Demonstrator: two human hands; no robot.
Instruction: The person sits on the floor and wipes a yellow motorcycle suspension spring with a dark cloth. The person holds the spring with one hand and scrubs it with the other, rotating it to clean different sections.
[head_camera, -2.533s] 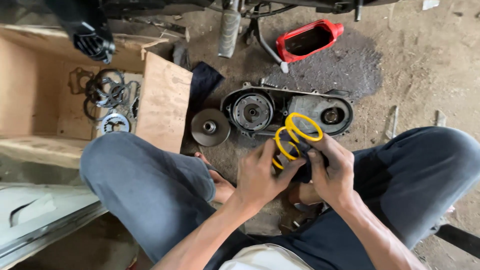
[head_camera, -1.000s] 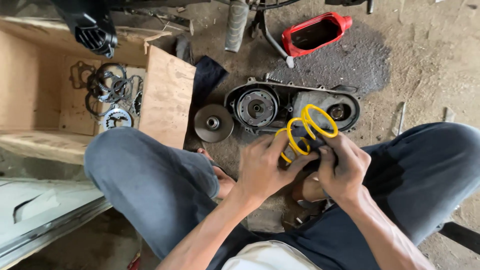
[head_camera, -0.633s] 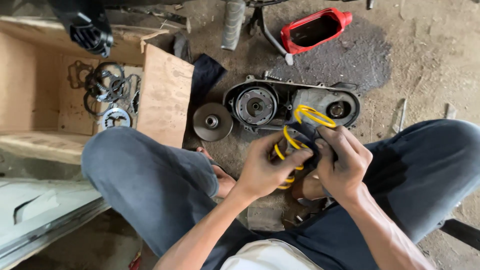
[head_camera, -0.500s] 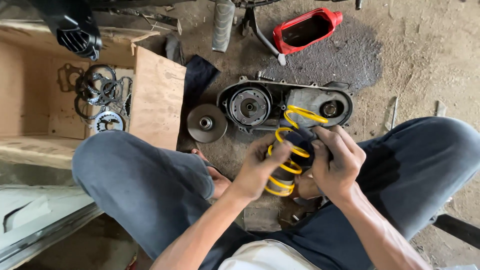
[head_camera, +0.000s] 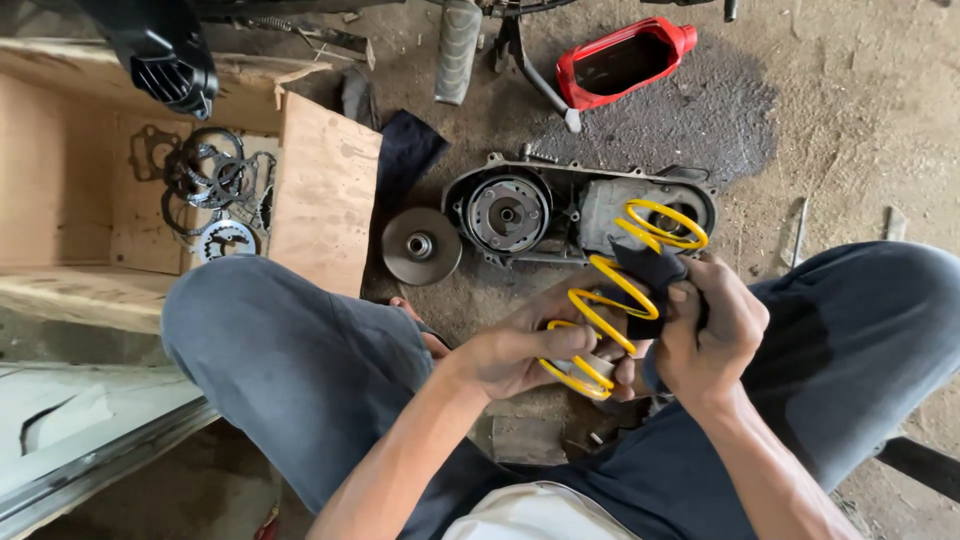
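Observation:
A yellow coil spring lies stretched between both hands above my lap. My left hand grips its lower end. My right hand presses a dark cloth around the spring's upper coils. Just beyond the spring sits a grey engine transmission case on the dirt floor, with a round clutch part inside. A loose dark pulley disc lies to the case's left.
An open cardboard box at left holds gaskets and a metal sprocket. A red plastic container lies on an oil stain at the back. A black plastic cover hangs over the box. My knees flank the work.
The spring has come down from upright in front of the case to a slant across my lap. The cloth has moved up along its coils.

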